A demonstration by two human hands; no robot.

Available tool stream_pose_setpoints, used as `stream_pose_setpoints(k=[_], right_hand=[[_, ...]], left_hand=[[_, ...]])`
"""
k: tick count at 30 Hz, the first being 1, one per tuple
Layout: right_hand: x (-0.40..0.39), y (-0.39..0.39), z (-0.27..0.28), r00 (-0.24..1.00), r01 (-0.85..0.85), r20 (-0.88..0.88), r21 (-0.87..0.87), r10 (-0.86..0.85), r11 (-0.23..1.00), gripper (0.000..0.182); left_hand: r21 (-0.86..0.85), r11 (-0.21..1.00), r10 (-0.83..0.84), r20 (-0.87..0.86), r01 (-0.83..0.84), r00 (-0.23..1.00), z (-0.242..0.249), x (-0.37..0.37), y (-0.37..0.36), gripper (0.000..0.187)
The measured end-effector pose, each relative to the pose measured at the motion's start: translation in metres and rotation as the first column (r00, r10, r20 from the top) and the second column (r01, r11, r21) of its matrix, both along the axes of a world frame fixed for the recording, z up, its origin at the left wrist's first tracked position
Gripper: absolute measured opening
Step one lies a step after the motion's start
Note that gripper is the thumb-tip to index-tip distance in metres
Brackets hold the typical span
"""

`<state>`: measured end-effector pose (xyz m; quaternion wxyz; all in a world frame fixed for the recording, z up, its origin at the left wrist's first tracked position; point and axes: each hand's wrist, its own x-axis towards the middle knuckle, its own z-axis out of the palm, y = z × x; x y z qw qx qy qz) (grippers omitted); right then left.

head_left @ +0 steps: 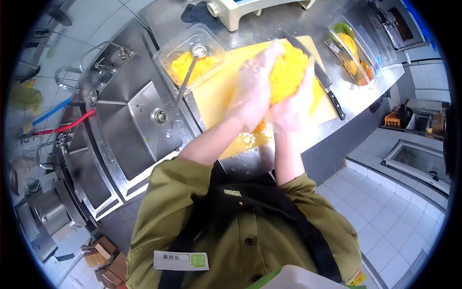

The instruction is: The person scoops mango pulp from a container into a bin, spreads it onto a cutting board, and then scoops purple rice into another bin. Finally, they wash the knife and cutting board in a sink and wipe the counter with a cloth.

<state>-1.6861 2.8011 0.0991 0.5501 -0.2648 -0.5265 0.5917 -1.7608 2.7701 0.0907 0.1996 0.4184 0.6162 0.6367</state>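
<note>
My left hand (250,91) and my right hand (293,108), in what look like thin clear gloves, are cupped around a mound of soft, chopped yellow fruit (287,72). They hold it between them over a yellow cutting board (209,103). Both hands are somewhat blurred. To their right, a knife with a black handle (335,103) lies along the board's edge, its blade partly hidden. Left of the board stands a clear plastic tub (168,45) with similar yellow fruit inside. A long-handled ladle (185,77) leans in it. Wet yellow bits lie on the board near my wrists.
A steel sink (139,130) with a drain lies at the left. A second clear container (337,45) holds yellow and green produce at the right. At the back are a dark cloth (202,17) and a pale appliance base (240,12).
</note>
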Motion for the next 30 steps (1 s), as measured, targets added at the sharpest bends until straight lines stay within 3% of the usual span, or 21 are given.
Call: stream_pose_setpoints(k=[1,2,4,6,7,9,10,11,12,13,14,15,17,18,19,20,22,24,26,29,30], right_hand=[[-0.013,0.004,0.002,0.971,0.048,0.204,0.349,-0.126,0.936,0.066],[-0.026,0.007,0.004,0.888,0.016,0.337,0.657,-0.312,0.754,0.070],[-0.064,0.002,0.011,0.920,-0.035,0.346,0.541,-0.184,0.840,0.069],[-0.103,-0.011,0.012,0.949,-0.042,0.293,0.488,-0.118,0.872,0.064],[-0.122,-0.019,0.004,0.963,-0.019,0.243,0.494,-0.117,0.869,0.058],[-0.144,-0.020,-0.007,0.880,-0.127,0.467,0.402,-0.084,0.907,0.051],[-0.152,-0.018,-0.012,0.712,-0.226,0.701,0.270,-0.030,0.936,0.049],[-0.159,-0.018,-0.017,0.480,-0.285,0.876,0.109,0.043,0.952,0.047],[-0.164,-0.010,-0.020,0.258,-0.555,0.964,0.204,-0.066,0.806,0.043],[-0.167,0.006,-0.022,0.069,-0.788,0.966,0.205,-0.247,0.580,0.039],[-0.165,0.013,-0.018,0.038,-0.847,0.948,0.199,-0.317,0.493,0.036],[-0.162,0.020,-0.014,0.023,-0.897,0.921,0.191,-0.388,0.400,0.033],[-0.142,0.020,0.010,0.190,-0.756,0.953,0.297,-0.238,0.584,0.028],[-0.141,0.034,-0.009,0.390,-0.731,0.912,0.389,-0.124,0.560,0.026],[-0.143,0.043,-0.011,0.333,-0.788,0.935,0.347,-0.122,0.508,0.025],[-0.144,0.051,-0.014,0.275,-0.839,0.954,0.300,-0.123,0.454,0.024],[-0.148,0.057,-0.017,0.195,-0.905,0.966,0.245,-0.171,0.348,0.022],[-0.152,0.059,-0.016,0.162,-0.943,0.950,0.229,-0.265,0.242,0.020],[-0.166,0.068,-0.039,0.244,-0.937,0.938,0.294,-0.246,0.191,0.017],[-0.182,0.075,-0.057,0.290,-0.945,0.923,0.318,-0.253,0.075,0.015],[-0.186,0.075,-0.058,0.296,-0.949,0.918,0.313,-0.263,0.025,0.014]], left_hand=[[0.057,0.996,0.082,-0.139,-0.075,0.987,0.006,-0.018,-0.004,0.038],[0.122,0.983,0.167,-0.269,-0.139,0.949,0.015,-0.033,-0.010,0.036],[0.236,0.960,0.185,-0.133,-0.150,0.974,0.033,-0.065,-0.022,0.031],[0.195,0.929,0.339,-0.101,-0.316,0.935,0.033,-0.096,-0.029,0.032],[0.178,0.934,0.247,0.306,-0.310,0.920,0.039,-0.104,-0.029,0.033],[-0.058,0.910,0.382,0.500,-0.411,0.777,0.025,-0.129,-0.027,0.033],[-0.185,0.882,0.455,0.577,-0.434,0.678,0.005,-0.148,-0.026,0.032],[-0.400,0.843,0.425,0.084,-0.360,0.901,-0.048,-0.187,-0.032,0.028],[-0.521,0.717,0.243,-0.437,-0.464,0.866,-0.101,-0.226,-0.037,0.025],[-0.550,0.686,0.034,-0.630,-0.476,0.776,-0.105,-0.236,-0.041,0.021],[-0.536,0.672,-0.159,-0.778,-0.511,0.607,-0.095,-0.238,-0.046,0.018],[-0.553,0.711,-0.173,-0.737,-0.435,0.654,-0.086,-0.241,-0.055,0.018],[-0.547,0.773,-0.203,-0.694,-0.322,0.691,-0.047,-0.223,-0.072,0.016],[-0.521,0.801,-0.209,-0.706,-0.297,0.676,-0.028,-0.214,-0.077,0.015],[-0.490,0.828,-0.210,-0.724,-0.274,0.657,-0.007,-0.205,-0.080,0.014],[-0.523,0.791,-0.142,-0.663,-0.319,0.735,0.012,-0.190,-0.083,0.011],[-0.690,0.706,0.026,-0.197,-0.158,0.980,-0.040,-0.223,-0.067,0.011],[-0.802,0.596,-0.047,-0.059,-0.019,0.997,-0.047,-0.232,-0.058,0.014],[-0.913,0.407,-0.425,-0.223,-0.035,0.877,-0.018,-0.222,-0.051,0.020],[-0.889,0.455,-0.400,-0.158,0.046,0.903,-0.012,-0.196,-0.050,0.026],[-0.885,0.440,-0.540,-0.393,-0.148,0.744,-0.035,-0.201,-0.044,0.028]])
